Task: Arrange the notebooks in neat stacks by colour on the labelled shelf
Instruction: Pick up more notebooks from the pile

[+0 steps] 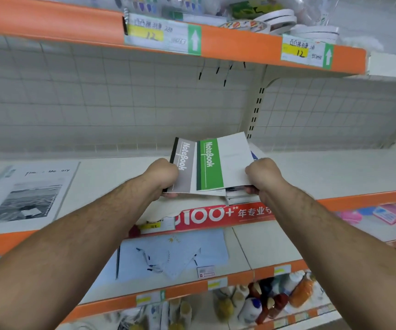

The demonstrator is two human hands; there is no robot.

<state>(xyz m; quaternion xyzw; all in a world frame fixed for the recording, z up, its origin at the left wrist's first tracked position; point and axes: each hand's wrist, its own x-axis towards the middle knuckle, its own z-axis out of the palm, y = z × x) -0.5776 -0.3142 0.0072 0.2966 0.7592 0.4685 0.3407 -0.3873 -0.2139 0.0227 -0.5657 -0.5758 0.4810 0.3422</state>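
Green notebook (210, 165) overlaps the grey notebook (184, 167) to its left, spines running away; your left hand (162, 177) pinches grey, right hand (262, 175) green, fingers curled

The notebooks (210, 167) are held fanned over the front edge of the middle shelf (335, 172), one overlapping the other from the right; the left grip (162, 177) clasps their left side, the right grip (263, 175) their right; a booklet (28, 194) lies on the same shelf, well to the left; tape rolls (278, 20) sit on the shelf above; bottles (251, 303) stand on the lowest shelf.
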